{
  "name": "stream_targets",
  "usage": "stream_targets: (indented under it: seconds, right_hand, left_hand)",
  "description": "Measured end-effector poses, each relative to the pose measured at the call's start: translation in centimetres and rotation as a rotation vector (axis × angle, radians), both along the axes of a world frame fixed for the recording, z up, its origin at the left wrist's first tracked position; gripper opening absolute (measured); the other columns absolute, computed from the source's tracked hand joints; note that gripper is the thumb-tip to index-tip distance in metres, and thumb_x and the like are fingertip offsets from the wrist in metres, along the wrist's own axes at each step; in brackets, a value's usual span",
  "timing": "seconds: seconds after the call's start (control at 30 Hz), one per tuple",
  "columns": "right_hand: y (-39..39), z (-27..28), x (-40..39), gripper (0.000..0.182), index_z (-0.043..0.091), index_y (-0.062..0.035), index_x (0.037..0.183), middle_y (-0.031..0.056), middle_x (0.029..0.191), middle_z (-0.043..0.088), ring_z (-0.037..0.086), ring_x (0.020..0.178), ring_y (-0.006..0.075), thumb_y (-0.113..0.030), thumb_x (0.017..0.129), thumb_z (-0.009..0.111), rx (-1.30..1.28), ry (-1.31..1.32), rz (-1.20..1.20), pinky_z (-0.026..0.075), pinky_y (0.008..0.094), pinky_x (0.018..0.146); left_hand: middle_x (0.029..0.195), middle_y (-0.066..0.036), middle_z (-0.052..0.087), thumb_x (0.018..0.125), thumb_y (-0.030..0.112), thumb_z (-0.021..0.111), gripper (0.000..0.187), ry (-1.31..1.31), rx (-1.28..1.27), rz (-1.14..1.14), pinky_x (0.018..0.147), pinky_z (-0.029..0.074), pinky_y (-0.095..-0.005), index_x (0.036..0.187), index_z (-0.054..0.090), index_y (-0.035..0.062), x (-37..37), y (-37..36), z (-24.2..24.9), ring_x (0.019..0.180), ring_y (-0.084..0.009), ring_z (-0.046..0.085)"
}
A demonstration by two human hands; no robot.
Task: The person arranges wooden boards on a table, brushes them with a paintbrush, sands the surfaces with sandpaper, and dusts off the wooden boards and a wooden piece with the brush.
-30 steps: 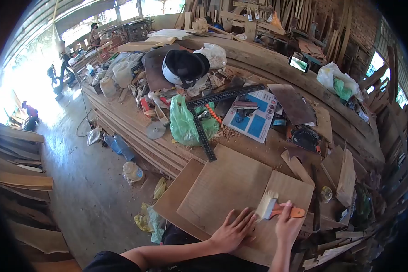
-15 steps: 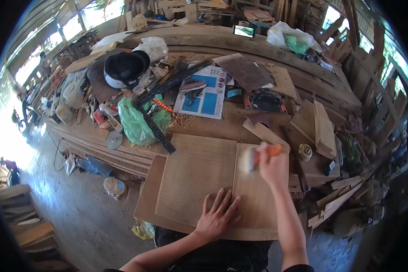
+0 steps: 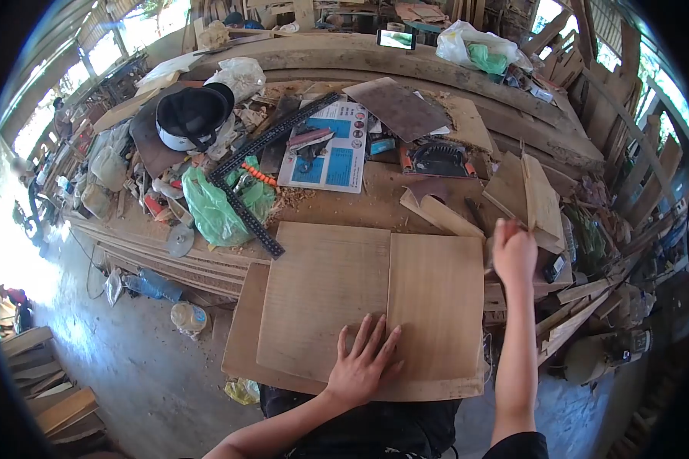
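Note:
My left hand [image 3: 362,367] lies flat with fingers spread across the seam between two wooden panels, a wider left panel [image 3: 325,298] and a narrower right panel [image 3: 436,306]. Both rest on a larger board [image 3: 243,336] above my lap. My right hand [image 3: 515,256] is past the right panel's far corner, over the bench edge, its fingers curled. Half a second ago it held an orange-handled brush; now the hand hides the brush, and also the spot where a small glass jar stood.
A black carpenter's square [image 3: 241,206] lies by a green plastic bag [image 3: 222,203]. Behind are a printed sheet [image 3: 325,153], a cap [image 3: 191,118] and a dark flat sheet [image 3: 398,109]. Wood offcuts [image 3: 542,203] stand at the right; a phone [image 3: 396,40] sits far back.
My right hand has moved right, off the right panel, to where the jar stood, and the brush has gone out of sight. My left hand stays in place. The view has shifted slightly.

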State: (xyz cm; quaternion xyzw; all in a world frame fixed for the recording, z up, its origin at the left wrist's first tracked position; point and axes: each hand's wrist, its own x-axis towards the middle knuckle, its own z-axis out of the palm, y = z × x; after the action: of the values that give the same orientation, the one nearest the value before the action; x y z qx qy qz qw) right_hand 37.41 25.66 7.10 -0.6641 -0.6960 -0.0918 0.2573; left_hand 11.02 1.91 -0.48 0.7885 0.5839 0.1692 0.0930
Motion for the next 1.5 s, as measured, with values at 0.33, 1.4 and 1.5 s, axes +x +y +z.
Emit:
stream_targets:
  seconds: [0.33, 1.4, 1.5]
  right_hand:
    - [-6.4, -2.2, -14.0, 0.025, 0.067, -0.0101, 0.082, 0.0128, 0.076, 0.069, 0.069, 0.07, 0.0321, -0.031, 0.096, 0.065, -0.043, 0.263, 0.694, 0.055, 0.0461, 0.064]
    - [-11.9, -1.6, -2.6, 0.043, 0.056, -0.0007, 0.083, 0.0125, 0.07, 0.059, 0.057, 0.056, 0.0277, -0.033, 0.11, 0.05, 0.252, 0.1, 0.121, 0.045, 0.0399, 0.05]
    - [-12.9, -2.5, -5.2, 0.049, 0.065, 0.0016, 0.082, 0.0173, 0.066, 0.064, 0.063, 0.054, 0.033, -0.033, 0.111, 0.048, 0.383, 0.041, 0.209, 0.049, 0.044, 0.046]
  left_hand:
    - [0.163, -0.016, 0.038, 0.1, 0.051, 0.058, 0.074, 0.061, 0.021, 0.014, 0.12, 0.019, -0.0639, 0.162, 0.035, 0.018, 0.3, -0.1, -0.3, 0.155, -0.034, 0.028]
    - [0.168, -0.024, 0.024, 0.083, 0.067, 0.07, 0.117, -0.198, -0.017, -0.065, 0.125, 0.016, -0.0586, 0.164, 0.018, 0.0015, -1.0, -0.9, 0.3, 0.158, -0.0375, 0.016]
    - [0.17, -0.024, 0.018, 0.074, 0.067, 0.078, 0.131, -0.116, -0.189, -0.121, 0.125, 0.014, -0.0596, 0.165, 0.01, 0.0022, -2.0, -1.1, 3.6, 0.159, -0.038, 0.011]
